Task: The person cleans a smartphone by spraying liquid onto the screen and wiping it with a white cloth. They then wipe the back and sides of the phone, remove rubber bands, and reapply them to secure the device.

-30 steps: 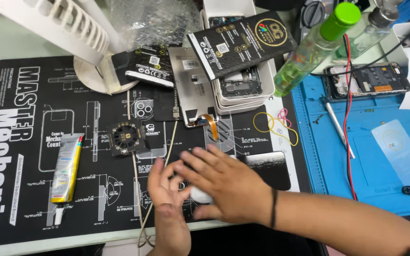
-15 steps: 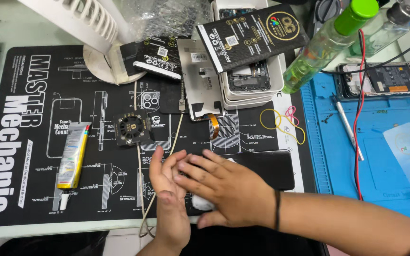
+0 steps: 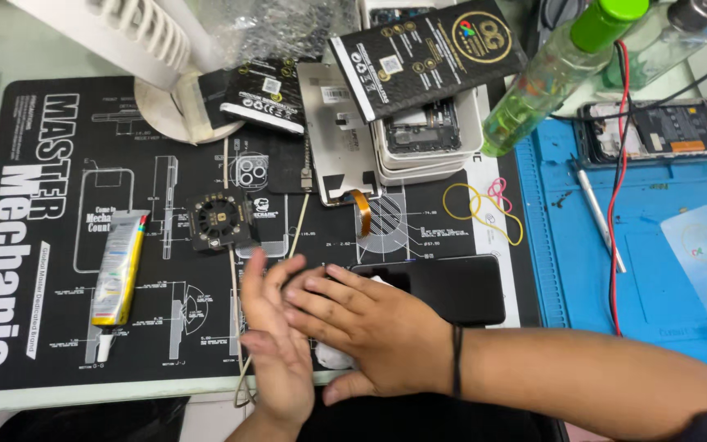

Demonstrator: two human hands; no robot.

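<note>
The right hand (image 3: 378,327) lies flat, fingers spread and pressed down on a small white thing (image 3: 333,356) that looks like a wipe or cloth, though most of it is hidden under the palm; the left hand (image 3: 276,344) stands on edge beside it, palm turned toward the right fingers and touching them, fingers apart and closed on nothing that can be seen. Both hands sit at the near end of the dark phone (image 3: 443,286), which lies screen-up on the black work mat (image 3: 59,270), so the white thing is just at the phone's near left corner. As far as the frame shows, the phone looks assembled and shut, with its glass dark and unbroken; whether the hands are wiping, pressing or cleaning themselves cannot be told, so I judge the work to be at a late, finishing stage rather than in mid-disassembly. Left of the phone a glue tube (image 3: 120,266) lies capped on the mat, and a small square black part (image 3: 218,221) sits beyond it. Behind the phone a bare metal frame with an orange flex cable (image 3: 337,139) still lies loose, and right of the phone, on the blue mat (image 3: 664,270), a second opened phone (image 3: 656,131) waits with red wire across it.
</note>
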